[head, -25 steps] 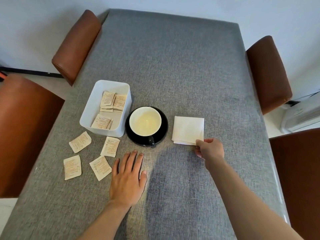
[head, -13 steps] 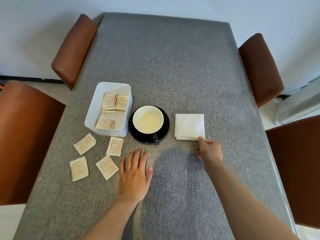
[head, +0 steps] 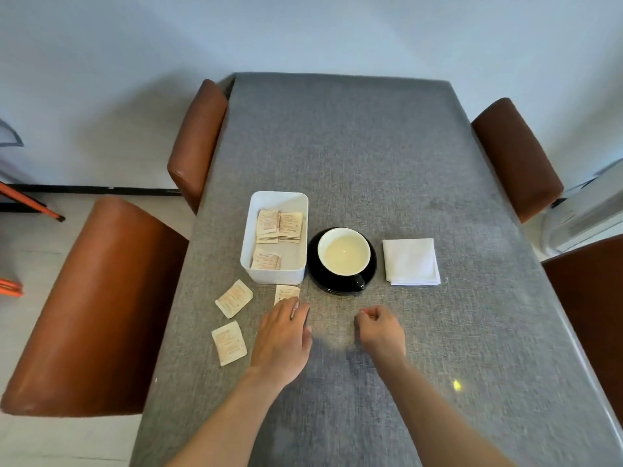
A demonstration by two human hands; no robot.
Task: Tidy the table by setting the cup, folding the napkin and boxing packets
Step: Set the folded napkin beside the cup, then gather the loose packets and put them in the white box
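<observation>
Left hand [head: 281, 342] grip spread flat, fingertips on a beige paper packet [head: 286, 293]; right hand [head: 381, 333] grip loosely curled, empty. The grey woven surface [head: 354, 156] carries a white plastic box [head: 276, 271] holding packets, a white cup on a black saucer [head: 342, 255], a folded white napkin [head: 411, 261]. Brown leather chairs [head: 515, 156] flank it; pale wall behind.

I am reaching my left hand [head: 281, 342] forward palm down, fingers curling, while my right hand [head: 381, 332] is hovering loosely curled, holding nothing.
</observation>
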